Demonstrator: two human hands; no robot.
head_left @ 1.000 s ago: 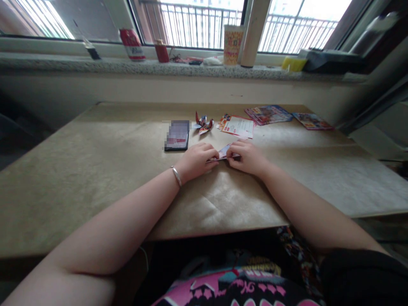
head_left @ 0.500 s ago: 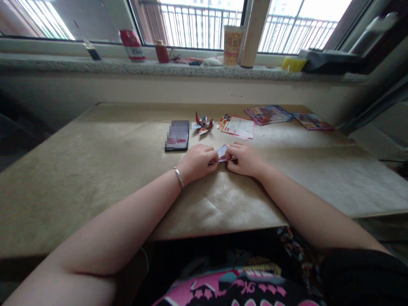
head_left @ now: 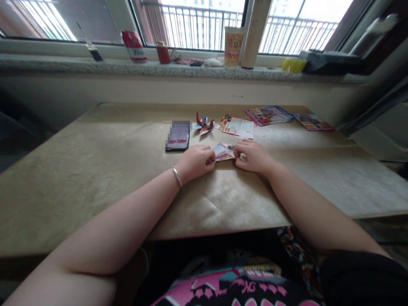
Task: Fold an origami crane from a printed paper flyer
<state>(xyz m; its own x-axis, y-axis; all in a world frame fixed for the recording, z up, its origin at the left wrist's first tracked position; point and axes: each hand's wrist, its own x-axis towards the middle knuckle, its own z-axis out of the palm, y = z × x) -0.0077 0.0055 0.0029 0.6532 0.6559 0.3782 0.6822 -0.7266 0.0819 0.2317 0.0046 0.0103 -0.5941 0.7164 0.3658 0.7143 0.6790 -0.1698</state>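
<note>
A small folded piece of printed paper point(head_left: 224, 152) lies on the table between my two hands. My left hand point(head_left: 198, 161), with a silver bracelet at the wrist, is closed on the paper's left edge. At its right edge, my right hand point(head_left: 250, 155) pinches the same paper between thumb and curled fingers. Parts of the paper are hidden under the fingertips. Just beyond it stands a folded paper figure point(head_left: 204, 124) with pointed, colourful tips. A phone point(head_left: 178, 136) rests beyond my left hand.
Printed sheets point(head_left: 238, 126) lie behind my right hand. Farther right are a stack of colourful cards point(head_left: 269, 115) and another colourful card pile point(head_left: 312, 121). On the windowsill point(head_left: 191, 72) stand a red can point(head_left: 134, 46), a red bottle point(head_left: 163, 53) and a patterned cup point(head_left: 233, 47).
My right hand has slid to the right along the paper, so more of its printed face shows between the hands. The left hand has barely moved.
</note>
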